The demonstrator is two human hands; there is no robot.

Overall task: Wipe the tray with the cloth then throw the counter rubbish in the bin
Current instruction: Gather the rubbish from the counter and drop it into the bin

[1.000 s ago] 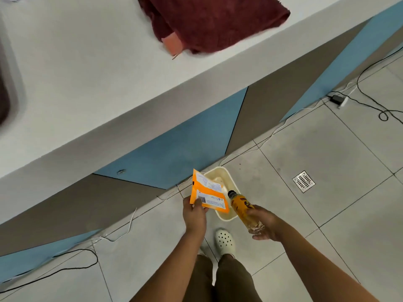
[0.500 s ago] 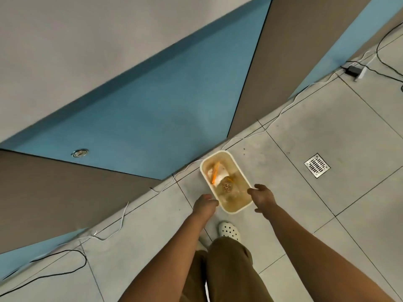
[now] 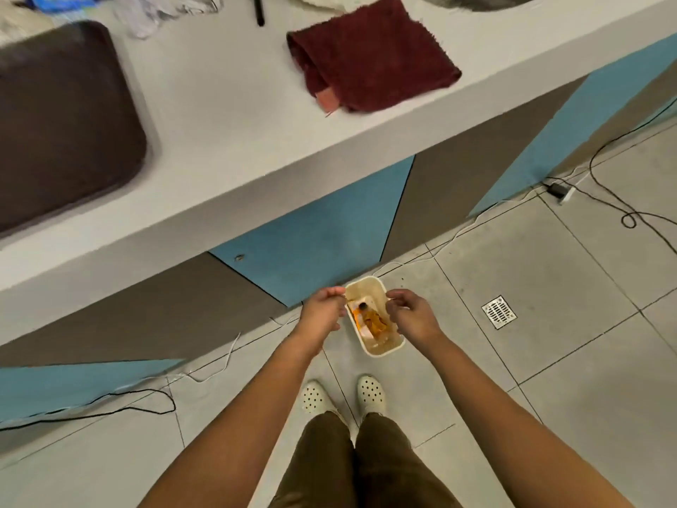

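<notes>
Head view: cream oblong bin [image 3: 381,349] on the tiled floor at the foot of the counter [image 3: 227,115], holding an orange bottle [image 3: 372,317] and orange-white packet [image 3: 361,326]. Left hand [image 3: 322,314] and right hand [image 3: 412,317] flank the bin, fingers loosely curled, empty. On the counter above the bin: folded maroon cloth [image 3: 373,56], dark brown tray [image 3: 62,119].

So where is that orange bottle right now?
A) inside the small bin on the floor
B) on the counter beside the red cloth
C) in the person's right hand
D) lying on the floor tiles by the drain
A: the orange bottle lies inside the cream bin on the floor, on top of an orange packet, while the left hand and right hand hang on either side of the bin holding nothing.
</notes>
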